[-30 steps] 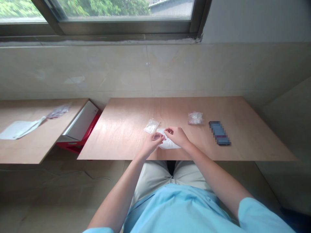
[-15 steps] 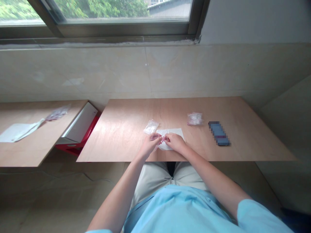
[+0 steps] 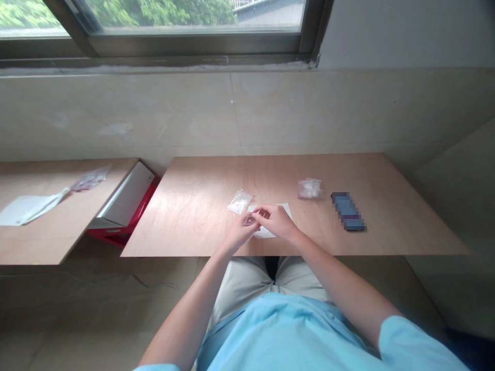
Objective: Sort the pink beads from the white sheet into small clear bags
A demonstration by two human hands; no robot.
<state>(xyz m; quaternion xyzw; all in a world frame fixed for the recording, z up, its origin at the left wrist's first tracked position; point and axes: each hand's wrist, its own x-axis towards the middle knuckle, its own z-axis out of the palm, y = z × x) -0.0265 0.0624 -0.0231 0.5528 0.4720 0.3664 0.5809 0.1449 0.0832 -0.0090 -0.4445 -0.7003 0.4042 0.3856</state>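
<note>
Right beneath the person's hands, a white sheet (image 3: 284, 210) lies on a plywood table (image 3: 185, 221), its far corner showing past the right hand. The left hand (image 3: 242, 231) is curled, its fingers closed around a small translucent pinkish item (image 3: 250, 220), too small to identify. The right hand (image 3: 276, 221) reaches across toward it with bent fingers (image 3: 260, 212) right beside the left hand; whether those fingers grip anything cannot be told.

Just beyond the left hand, a clear plastic bag (image 3: 240, 202) lies near the sheet's edge without touching the hand. Farther out past the right hand sits a crumpled clear bag (image 3: 309, 188), and beyond that a dark blue slab (image 3: 348, 211), too pixelated to name.

Well out to the left of the left hand, past the table's edge, a white box (image 3: 126, 195) leans against a red crate (image 3: 116, 238). Beyond these, a second wooden table (image 3: 38, 245) bears a white sheet (image 3: 27, 210) and a plastic bag (image 3: 91, 178). A tiled wall (image 3: 116, 113) rises behind both tables, below a window (image 3: 154, 20) showing green trees.
</note>
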